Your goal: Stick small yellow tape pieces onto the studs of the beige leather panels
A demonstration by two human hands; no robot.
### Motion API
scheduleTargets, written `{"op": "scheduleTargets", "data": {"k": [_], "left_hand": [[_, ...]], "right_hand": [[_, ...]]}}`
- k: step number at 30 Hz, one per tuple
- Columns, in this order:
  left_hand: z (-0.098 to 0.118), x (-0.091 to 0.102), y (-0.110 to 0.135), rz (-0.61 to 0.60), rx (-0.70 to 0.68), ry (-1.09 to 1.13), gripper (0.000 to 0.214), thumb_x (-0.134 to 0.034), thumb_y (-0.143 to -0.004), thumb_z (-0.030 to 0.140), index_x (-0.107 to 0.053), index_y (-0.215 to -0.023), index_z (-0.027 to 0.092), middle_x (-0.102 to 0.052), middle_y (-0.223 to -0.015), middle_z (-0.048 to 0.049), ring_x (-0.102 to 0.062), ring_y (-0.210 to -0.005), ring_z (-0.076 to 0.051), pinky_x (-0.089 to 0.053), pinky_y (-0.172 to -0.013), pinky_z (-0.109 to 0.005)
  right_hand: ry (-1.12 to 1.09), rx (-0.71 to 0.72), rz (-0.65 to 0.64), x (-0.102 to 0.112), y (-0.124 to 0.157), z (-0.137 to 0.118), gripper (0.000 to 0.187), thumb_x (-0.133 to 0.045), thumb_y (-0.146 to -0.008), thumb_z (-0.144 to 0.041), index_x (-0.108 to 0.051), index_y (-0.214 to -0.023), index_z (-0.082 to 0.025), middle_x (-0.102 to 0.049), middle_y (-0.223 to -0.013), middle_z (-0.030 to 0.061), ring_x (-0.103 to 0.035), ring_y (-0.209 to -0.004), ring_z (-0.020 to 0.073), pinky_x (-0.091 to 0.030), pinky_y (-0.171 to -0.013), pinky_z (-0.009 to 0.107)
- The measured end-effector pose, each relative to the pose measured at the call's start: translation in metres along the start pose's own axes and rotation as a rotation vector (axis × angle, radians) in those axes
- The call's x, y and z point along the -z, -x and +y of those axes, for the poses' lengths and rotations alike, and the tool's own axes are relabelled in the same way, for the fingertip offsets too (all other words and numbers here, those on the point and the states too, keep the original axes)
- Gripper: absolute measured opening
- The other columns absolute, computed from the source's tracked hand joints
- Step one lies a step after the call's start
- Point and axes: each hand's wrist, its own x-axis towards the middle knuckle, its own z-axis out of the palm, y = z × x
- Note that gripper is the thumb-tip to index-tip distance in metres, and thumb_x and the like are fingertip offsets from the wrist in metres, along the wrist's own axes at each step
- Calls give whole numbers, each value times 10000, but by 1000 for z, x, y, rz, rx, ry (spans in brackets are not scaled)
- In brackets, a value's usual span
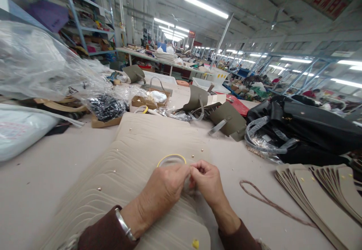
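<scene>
My left hand (164, 189) and my right hand (205, 180) meet fingertip to fingertip above a stack of taupe leather panels (124, 189) dotted with small gold studs. Between the fingers runs a thin transparent loop with a yellow edge (171, 160), which both hands pinch. The pinched part is mostly hidden by my fingers. A silver bangle (124, 224) circles my left wrist, and brown sleeves cover both forearms. A loose brown cord (271, 201) lies on the table to the right of my right hand.
A fan of taupe leather panels (319, 189) lies at the right on the pale table (34, 174). Behind stand olive leather pieces (195, 99), black bags in plastic (299, 129) and a cardboard tray (149, 99). Plastic bags (36, 61) pile up at the left.
</scene>
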Motion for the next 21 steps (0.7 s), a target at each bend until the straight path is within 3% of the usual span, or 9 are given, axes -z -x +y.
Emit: {"op": "scheduleTargets", "data": {"k": [3, 6, 9, 13, 21], "left_hand": [[1, 0, -1, -61, 42, -52, 189, -362, -934, 117, -519, -867, 200, -599, -748, -15, -567, -680, -170, -398, -583, -269], [-3, 1, -3, -200, 154, -163, 174, -383, -934, 111, -529, -899, 199, -607, -787, -26, -589, -749, -190, -433, -613, -270], [-6, 2, -6, -308, 179, -217, 172, -406, -917, 92, -536, -920, 205, -607, -860, -41, -590, -818, -213, -467, -651, -292], [-4, 2, -8, -358, 189, -214, 180, -402, -914, 87, -543, -933, 198, -591, -875, -55, -580, -843, -227, -488, -682, -322], [-8, -7, -3, -315, 178, -179, 211, -370, -934, 116, -554, -996, 199, -582, -857, -59, -581, -829, -235, -502, -683, -343]], "right_hand": [[-100, -171, -28, 8, -10, 7, 219, -668, -688, -358, -614, -668, -146, -596, -493, -22, -542, -397, 113, -449, -418, 220], [-42, -195, -87, 15, -13, 13, 297, -689, -693, -415, -660, -744, -123, -648, -554, 11, -584, -434, 118, -458, -431, 211], [36, -138, -94, 16, -13, 17, 320, -662, -735, -439, -678, -750, -121, -649, -560, 17, -595, -457, 118, -476, -459, 214], [193, -64, -89, 12, -12, 19, 289, -612, -782, -404, -696, -752, -129, -643, -551, 16, -600, -467, 136, -483, -467, 229], [584, 160, -30, 2, -14, 13, 212, -540, -791, -265, -705, -700, -169, -694, -618, 33, -623, -550, 168, -449, -554, 254]]}}
